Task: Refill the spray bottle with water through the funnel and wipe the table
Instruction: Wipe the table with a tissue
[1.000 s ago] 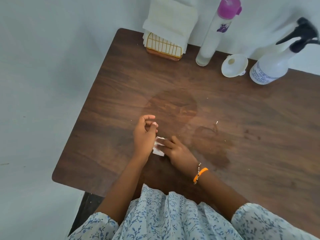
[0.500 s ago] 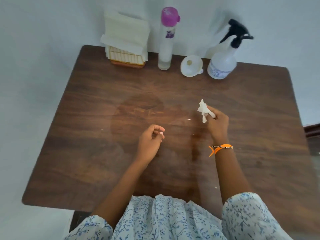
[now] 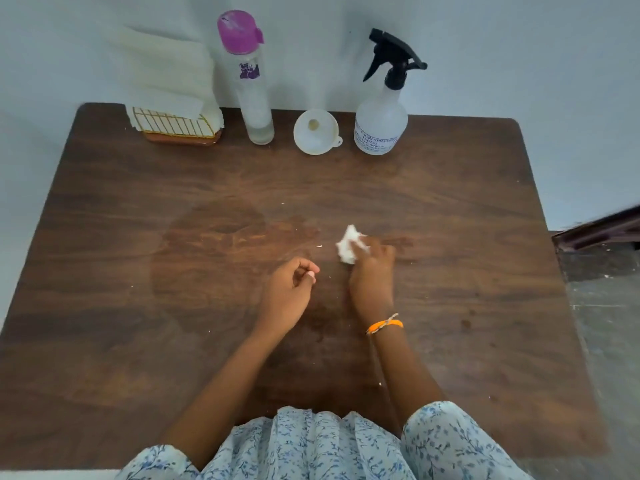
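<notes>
Brown wood grain carries everything: the table (image 3: 450,306) is our largest thing, and we see a dark damp patch (image 3: 211,251) spreading from its middle toward the left edge, which we judge is why the wiping goes on there. Along the far edge, against the wall, 4 things stand in a row, parked out of the wiping path. Nearest the far left corner is a holder of paper napkins (image 3: 173,95). Next comes a tall bottle with a purple cap (image 3: 249,84), then the funnel (image 3: 316,136) resting mouth up, so it sits stable, and just beside it the spray bottle (image 3: 381,123) with its black trigger head on, which suggests the refill is done. Near the table's middle, our right hand (image 3: 372,278) pinches a crumpled white tissue (image 3: 349,244) in its fingertips, low over the wood. Our left hand (image 3: 287,296) hovers just beside it, fingers curled, holding nothing we can make out.
</notes>
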### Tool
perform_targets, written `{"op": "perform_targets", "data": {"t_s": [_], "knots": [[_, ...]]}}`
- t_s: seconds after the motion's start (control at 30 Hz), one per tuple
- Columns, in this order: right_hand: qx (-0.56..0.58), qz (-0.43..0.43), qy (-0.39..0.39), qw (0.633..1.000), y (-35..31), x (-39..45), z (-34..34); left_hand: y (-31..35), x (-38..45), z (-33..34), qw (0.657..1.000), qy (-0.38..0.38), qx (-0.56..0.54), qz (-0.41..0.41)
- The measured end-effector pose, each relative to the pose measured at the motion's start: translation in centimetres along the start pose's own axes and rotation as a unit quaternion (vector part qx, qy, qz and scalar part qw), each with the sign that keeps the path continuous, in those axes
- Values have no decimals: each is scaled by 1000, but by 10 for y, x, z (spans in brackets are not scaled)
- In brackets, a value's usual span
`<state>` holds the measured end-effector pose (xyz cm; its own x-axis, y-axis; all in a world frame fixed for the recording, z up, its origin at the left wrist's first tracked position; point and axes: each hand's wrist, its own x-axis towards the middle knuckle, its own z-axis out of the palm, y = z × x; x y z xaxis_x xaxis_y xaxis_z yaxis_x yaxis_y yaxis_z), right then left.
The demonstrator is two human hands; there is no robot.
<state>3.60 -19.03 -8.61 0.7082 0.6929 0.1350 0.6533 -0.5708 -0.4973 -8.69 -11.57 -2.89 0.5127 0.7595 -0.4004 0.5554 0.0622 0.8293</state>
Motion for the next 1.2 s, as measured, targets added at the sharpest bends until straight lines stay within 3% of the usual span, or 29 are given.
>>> {"op": "perform_targets", "data": {"t_s": [0.1, 0.17, 0.23, 0.3, 0.4, 0.47, 0.6, 0.73, 0.83, 0.93, 1.03, 1.1, 1.2], "knots": [[6, -105, -54, 993, -21, -33, 11, -1, 3, -1, 999, 33, 22, 4], [-11, -135, -68, 988, 0, -45, 8, -3, 3, 0, 999, 31, 28, 2], [-32, -93, -37, 994, 32, -37, -4, -5, 1, 3, 999, 15, 31, -11], [-40, 4, 18, 999, 52, -13, -18, -6, -1, 5, 999, 8, 41, -16], [-14, 70, 51, 996, 37, 24, -17, -8, -3, 6, 999, 25, 35, -19], [-4, 21, 14, 1000, 6, 36, -3, -9, -2, 4, 998, 55, 17, -14], [4, -178, -110, 978, -43, 20, 26, -16, 1, -5, 993, 117, -16, -9], [47, -285, -203, 936, -21, -17, 20, -26, 4, -13, 987, 156, -24, -16], [52, -242, -150, 957, 22, -11, -1, -27, 6, -14, 988, 150, -32, -23], [12, -86, -26, 996, 49, 10, -19, -26, 7, -13, 988, 146, -43, -23], [-10, 38, 36, 999, 39, 25, -16, -26, 8, -13, 987, 149, -54, -26], [-29, -7, 14, 999, 10, 24, -7, -25, 8, -15, 986, 155, -55, -22], [-3, -153, -59, 986, -34, -1, 11, -23, 9, -18, 984, 169, -55, -15]]}}
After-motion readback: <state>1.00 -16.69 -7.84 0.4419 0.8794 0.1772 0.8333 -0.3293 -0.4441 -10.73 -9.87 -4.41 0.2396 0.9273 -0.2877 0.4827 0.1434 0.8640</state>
